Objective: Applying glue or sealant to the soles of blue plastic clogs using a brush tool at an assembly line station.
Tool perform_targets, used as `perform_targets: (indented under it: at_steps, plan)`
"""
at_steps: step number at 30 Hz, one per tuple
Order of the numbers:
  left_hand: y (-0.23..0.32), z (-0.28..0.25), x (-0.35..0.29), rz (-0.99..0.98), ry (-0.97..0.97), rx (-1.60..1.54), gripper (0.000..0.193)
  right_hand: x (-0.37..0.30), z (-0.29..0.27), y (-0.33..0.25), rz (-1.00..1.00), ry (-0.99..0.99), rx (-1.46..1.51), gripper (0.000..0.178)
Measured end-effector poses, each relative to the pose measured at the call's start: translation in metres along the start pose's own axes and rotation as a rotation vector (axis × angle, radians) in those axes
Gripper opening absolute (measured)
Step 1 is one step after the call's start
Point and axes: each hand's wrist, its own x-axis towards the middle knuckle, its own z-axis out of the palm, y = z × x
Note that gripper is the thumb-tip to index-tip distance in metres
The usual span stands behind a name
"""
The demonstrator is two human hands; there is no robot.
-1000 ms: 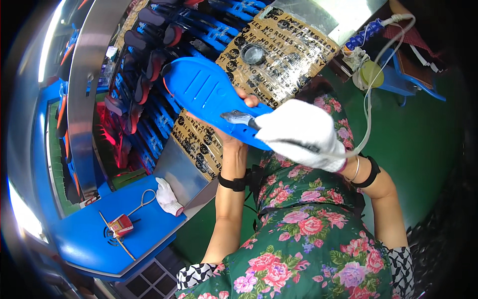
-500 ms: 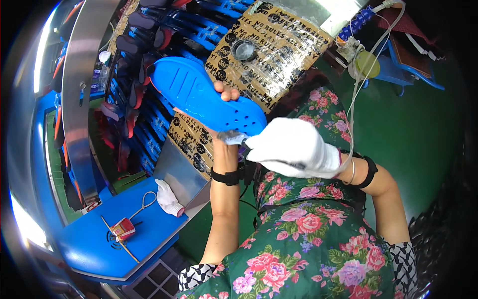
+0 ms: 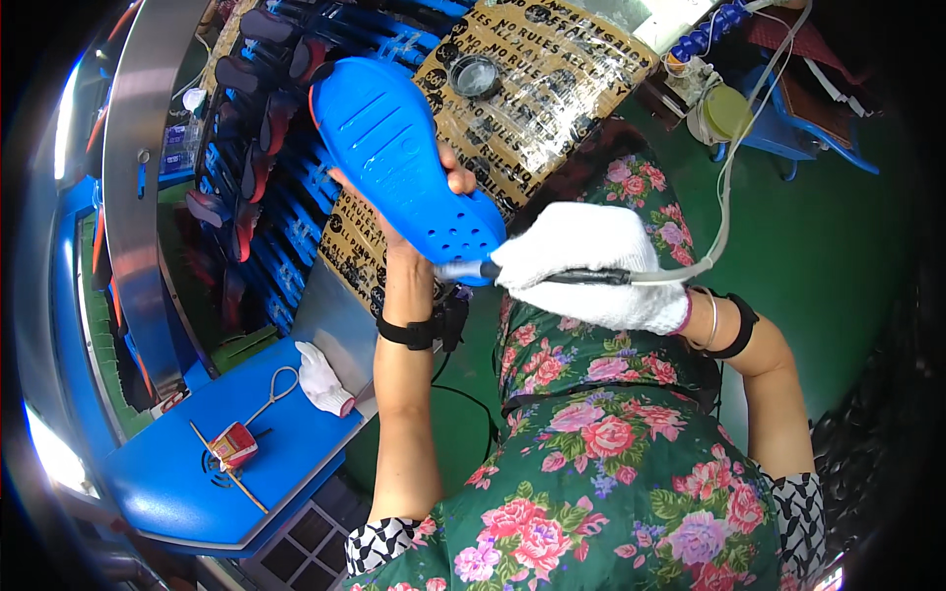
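A blue shoe sole (image 3: 389, 148) with grooves at the heel and small holes at the toe is tilted upright in my bare left hand (image 3: 389, 229). Fingers of that hand curl around its right edge; the rest of the hand is partly behind the sole. My right hand (image 3: 586, 246), in a white knit glove, closes around a brush (image 3: 591, 277) with a black handle and a pale tube running from its end. The brush's light bristles, slightly blurred, lie at the toe edge of the sole. The heel surface looks wet and shiny.
A cardboard-covered board (image 3: 537, 89) carries a small round dish (image 3: 475, 76). Beyond the sole, a rack (image 3: 266, 108) holds several dark and red soles. At lower left, a blue machine top (image 3: 187, 483) bears a white glove (image 3: 322, 379) and a small red box (image 3: 234, 445).
The sole has swung more upright, its toe shifting left and down. My right hand has turned, showing the brush handle and tube, and the brush stays by the toe.
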Motion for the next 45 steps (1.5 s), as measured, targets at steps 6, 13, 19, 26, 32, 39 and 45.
perform_targets:
  at_steps: [6, 13, 19, 26, 32, 39, 45]
  plan:
    - [0.010, 0.005, 0.004, -0.235, -0.016, 0.091, 0.123, -0.016, 0.017, 0.007, -0.293, -0.139, -0.346, 0.028]
    - [0.009, 0.001, 0.003, -0.481, 0.097, 0.015, 0.122, 0.000, 0.002, 0.012, -0.206, -0.164, -0.018, 0.023]
    - [0.014, -0.004, 0.008, -0.557, 0.135, 0.200, 0.116, -0.003, 0.005, 0.015, -0.270, -0.428, -0.243, 0.019]
    - [0.012, -0.024, 0.013, -0.610, 0.198, 0.181, 0.112, 0.008, -0.002, 0.020, 0.198, -0.148, 0.100, 0.009]
    - [0.003, -0.027, 0.005, 0.013, 0.135, -0.047, 0.070, 0.009, -0.015, 0.023, 0.704, 0.376, 0.738, 0.021]
    - [-0.006, -0.006, -0.053, 0.355, 0.439, -0.356, 0.057, 0.010, 0.000, 0.043, 0.779, 0.537, 0.926, 0.024]
    - [-0.019, -0.007, -0.112, -0.187, 0.261, -0.436, 0.098, 0.006, 0.014, 0.051, 0.797, 0.476, 0.912, 0.021]
